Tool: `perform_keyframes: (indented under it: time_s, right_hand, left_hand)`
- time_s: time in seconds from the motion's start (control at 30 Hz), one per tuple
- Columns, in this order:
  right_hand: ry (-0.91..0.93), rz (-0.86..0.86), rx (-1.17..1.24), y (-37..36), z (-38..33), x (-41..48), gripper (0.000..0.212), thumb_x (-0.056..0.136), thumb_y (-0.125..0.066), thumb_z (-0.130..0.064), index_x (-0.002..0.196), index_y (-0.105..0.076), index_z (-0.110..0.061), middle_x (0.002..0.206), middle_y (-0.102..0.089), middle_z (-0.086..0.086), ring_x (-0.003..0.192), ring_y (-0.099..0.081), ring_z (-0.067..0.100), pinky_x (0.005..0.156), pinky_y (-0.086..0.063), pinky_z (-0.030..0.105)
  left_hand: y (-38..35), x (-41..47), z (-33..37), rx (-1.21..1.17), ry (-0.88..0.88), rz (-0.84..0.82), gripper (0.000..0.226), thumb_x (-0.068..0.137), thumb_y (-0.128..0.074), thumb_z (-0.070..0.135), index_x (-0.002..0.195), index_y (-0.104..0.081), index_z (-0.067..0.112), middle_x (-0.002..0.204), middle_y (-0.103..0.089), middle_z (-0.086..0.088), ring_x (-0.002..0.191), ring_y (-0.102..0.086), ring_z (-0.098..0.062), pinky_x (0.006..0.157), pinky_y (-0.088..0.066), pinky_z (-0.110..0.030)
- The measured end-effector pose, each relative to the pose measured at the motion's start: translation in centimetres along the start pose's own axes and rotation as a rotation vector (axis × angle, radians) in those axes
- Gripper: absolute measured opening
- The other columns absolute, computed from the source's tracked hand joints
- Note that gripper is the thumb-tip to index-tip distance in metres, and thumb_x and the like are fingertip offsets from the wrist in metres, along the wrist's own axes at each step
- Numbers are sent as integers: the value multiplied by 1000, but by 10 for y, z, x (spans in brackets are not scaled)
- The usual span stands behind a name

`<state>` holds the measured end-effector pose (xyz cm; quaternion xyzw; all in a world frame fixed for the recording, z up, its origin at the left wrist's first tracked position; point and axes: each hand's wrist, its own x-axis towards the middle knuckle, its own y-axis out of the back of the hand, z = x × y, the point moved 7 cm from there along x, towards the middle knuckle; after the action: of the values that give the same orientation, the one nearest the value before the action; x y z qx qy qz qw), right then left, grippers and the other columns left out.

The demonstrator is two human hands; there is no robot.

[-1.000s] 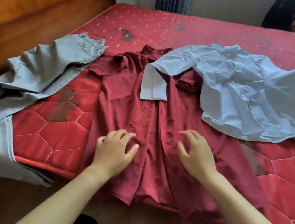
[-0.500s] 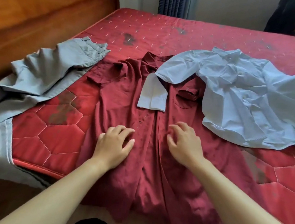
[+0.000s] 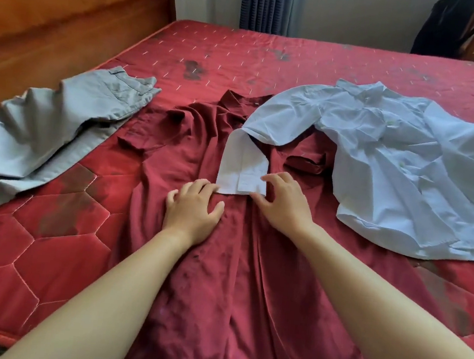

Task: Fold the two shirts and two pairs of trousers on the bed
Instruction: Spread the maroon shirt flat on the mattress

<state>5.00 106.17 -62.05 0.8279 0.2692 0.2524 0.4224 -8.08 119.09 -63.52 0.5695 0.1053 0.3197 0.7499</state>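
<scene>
No legible text, brand, number or sign; a small pale label (image 3: 256,104) at the collar of the maroon shirt (image 3: 220,266) is too small to read.

Dark red shirt (image 3: 220,266): the hem runs off the bottom edge. Part of its chest lies hidden under 1 sleeve of the light blue shirt (image 3: 393,173), and the left hand (image 3: 192,206) covers a patch of the front.

Light blue shirt: cut off by the right edge.

Grey trousers (image 3: 58,129): cut off by the left edge.

Right hand (image 3: 283,205): at the sleeve cuff (image 3: 242,174); pinching or merely touching cannot be told.

Dark item (image 3: 442,28), top right: cut by the top edge, not identifiable.
</scene>
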Motion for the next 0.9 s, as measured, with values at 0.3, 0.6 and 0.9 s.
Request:
perform_keyframes:
  time_s: [0.3,0.6,0.9]
  right_hand:
    - [-94,145,57,-13,7,16,27,84,-64,-35,103,-69,-18,102,-65,-3,97,-51,22,77,-43,32]
    - [-98,218,252,65,44,16,13,84,-65,-26,89,-71,-16,86,-67,1,78,-60,18,72,-46,31]
    - [-196,194,18,166,155,27,46,74,-66,-22,119,-59,-13,121,-58,4,113,-53,21,91,-37,23]
  left_hand:
    - [-3,0,-10,-99,-15,133,50,82,-57,41,127,-50,20,126,-56,3,118,-50,-21,98,-33,-45]
    - [0,7,39,-53,48,53,47,86,-51,46,129,-48,27,139,-43,7,133,-31,-17,107,-20,-57]
    - [-63,34,107,39,-23,-140,57,86,-32,61,140,-28,42,152,-22,9,141,-12,-13,111,-8,-56]
